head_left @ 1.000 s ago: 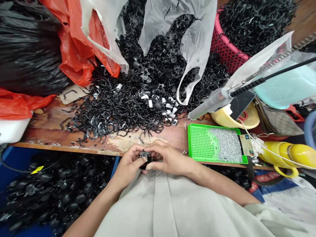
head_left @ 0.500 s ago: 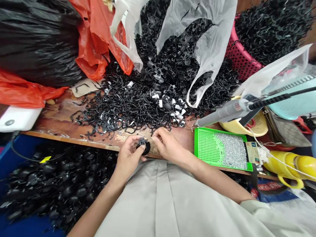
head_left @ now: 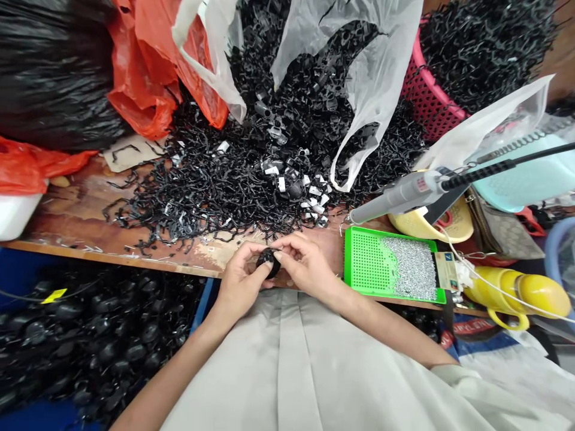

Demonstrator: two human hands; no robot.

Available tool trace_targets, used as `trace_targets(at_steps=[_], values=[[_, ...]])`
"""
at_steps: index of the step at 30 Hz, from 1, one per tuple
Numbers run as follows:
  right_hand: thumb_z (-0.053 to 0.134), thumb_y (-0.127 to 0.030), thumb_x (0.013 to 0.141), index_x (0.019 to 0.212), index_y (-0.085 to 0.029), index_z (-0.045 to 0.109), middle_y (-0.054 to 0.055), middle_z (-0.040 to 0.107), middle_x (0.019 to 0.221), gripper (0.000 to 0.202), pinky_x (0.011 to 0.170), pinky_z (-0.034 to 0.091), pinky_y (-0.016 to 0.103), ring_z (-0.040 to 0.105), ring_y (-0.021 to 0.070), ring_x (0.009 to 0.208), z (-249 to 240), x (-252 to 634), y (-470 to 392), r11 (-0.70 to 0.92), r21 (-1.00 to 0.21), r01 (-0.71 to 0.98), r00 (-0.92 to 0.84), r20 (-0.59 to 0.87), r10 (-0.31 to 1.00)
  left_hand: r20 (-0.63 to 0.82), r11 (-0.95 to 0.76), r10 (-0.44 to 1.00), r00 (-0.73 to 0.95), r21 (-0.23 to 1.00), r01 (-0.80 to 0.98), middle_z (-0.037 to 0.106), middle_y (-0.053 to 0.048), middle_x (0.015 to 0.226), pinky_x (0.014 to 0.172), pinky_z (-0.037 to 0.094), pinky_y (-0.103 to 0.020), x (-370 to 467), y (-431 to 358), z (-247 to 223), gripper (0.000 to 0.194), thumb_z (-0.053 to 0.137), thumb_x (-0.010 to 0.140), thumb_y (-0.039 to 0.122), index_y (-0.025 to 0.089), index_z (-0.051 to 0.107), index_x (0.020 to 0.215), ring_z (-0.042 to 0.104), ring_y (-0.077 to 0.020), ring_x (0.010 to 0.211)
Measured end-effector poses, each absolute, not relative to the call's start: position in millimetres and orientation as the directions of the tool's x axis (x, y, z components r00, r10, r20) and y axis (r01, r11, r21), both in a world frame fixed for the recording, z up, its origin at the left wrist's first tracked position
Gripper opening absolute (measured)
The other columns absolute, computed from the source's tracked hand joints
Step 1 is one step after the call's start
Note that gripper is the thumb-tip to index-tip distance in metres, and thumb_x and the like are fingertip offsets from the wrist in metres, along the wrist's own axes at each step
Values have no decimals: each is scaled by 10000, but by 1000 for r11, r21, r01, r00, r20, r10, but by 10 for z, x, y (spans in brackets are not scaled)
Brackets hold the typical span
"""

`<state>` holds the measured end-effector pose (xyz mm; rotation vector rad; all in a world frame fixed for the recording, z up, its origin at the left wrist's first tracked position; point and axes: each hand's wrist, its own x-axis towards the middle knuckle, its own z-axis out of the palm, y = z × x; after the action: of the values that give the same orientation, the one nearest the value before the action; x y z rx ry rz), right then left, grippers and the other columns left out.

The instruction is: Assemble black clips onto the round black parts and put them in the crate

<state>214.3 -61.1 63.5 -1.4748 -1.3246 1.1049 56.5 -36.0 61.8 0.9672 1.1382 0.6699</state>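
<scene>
A small round black part (head_left: 268,263) is held at the table's front edge, just above my lap. My left hand (head_left: 240,278) grips it from the left, thumb across its face. From the right, my right hand (head_left: 305,263) has its thumb and index finger pinched at the part's upper right rim; whether a smaller piece is between them is hidden. Behind both hands lies a heap of thin black strips (head_left: 202,185), with small white pieces (head_left: 317,200) among them.
A green tray (head_left: 366,263) of small metal pieces sits to the right, below a grey electric screwdriver (head_left: 395,197). Beyond are a pink basket (head_left: 433,102), a yellow bottle (head_left: 516,290) and plastic bags. A blue bin (head_left: 40,416) of black parts stands lower left.
My right hand has moved left and now touches the round part, which is turned differently in my left hand. The whole view has shifted slightly.
</scene>
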Motion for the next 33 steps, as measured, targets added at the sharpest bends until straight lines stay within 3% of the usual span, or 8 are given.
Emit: trace_targets(at_steps=[8,13,16,20,23,28,30,33], values=[[625,-163,826,1159,-221,606,31,577,933,339,618,503,249,539,102,650,607,2083,-835,63,-914,401,-123,14,992,-424,465,846,324,883,-57,638,-11,935,591,580,-264,531,-392,639,316,722,695,255,222,565,967,628,-163,807],[602,-231,880,1148,-224,619,27,580,912,268,636,500,242,562,112,697,582,2286,-726,30,-893,449,-131,-33,991,-452,458,846,284,888,48,635,12,828,436,502,-224,501,-392,642,327,749,694,323,224,515,899,611,-129,582],[589,-232,887,1081,-191,623,61,598,944,202,742,501,300,588,165,817,529,2431,-586,-11,-733,680,-55,-66,996,-449,440,842,298,892,101,640,-5,874,386,465,-217,477,-403,632,332,742,716,343,222,505,915,585,-108,508],[532,-262,918,999,-160,598,119,621,980,146,790,488,363,601,233,901,442,2413,-597,8,-457,889,-102,-180,978,-413,429,810,416,901,58,634,-58,1072,548,587,-284,455,-458,623,326,725,744,303,221,531,992,642,-167,790],[458,-297,957,970,-158,578,125,626,943,185,738,490,358,606,236,844,400,2405,-705,48,-407,912,-140,-199,970,-436,487,772,463,873,11,620,-78,1178,617,615,-325,438,-498,631,345,725,748,299,221,550,1036,638,-204,926],[412,-309,977,901,-181,557,99,613,905,208,754,494,360,595,217,839,539,2598,-708,-48,-571,819,99,58,993,-503,591,702,505,806,-20,618,-98,1224,633,621,-364,444,-506,660,330,690,784,341,208,544,1048,673,-194,835],[439,-333,969,926,-197,553,49,600,825,183,713,508,323,596,174,753,659,2593,-681,-61,-766,640,203,92,975,-496,584,712,497,812,-27,628,-89,1197,645,623,-365,492,-505,677,343,700,775,337,210,526,1041,671,-190,831],[523,-384,927,1136,-218,530,-11,586,783,267,589,515,257,588,116,610,787,2447,-681,-109,-974,199,185,-72,980,-458,525,750,477,851,-8,652,-48,1063,610,621,-343,596,-522,704,371,719,751,312,226,494,1034,652,-174,798]])
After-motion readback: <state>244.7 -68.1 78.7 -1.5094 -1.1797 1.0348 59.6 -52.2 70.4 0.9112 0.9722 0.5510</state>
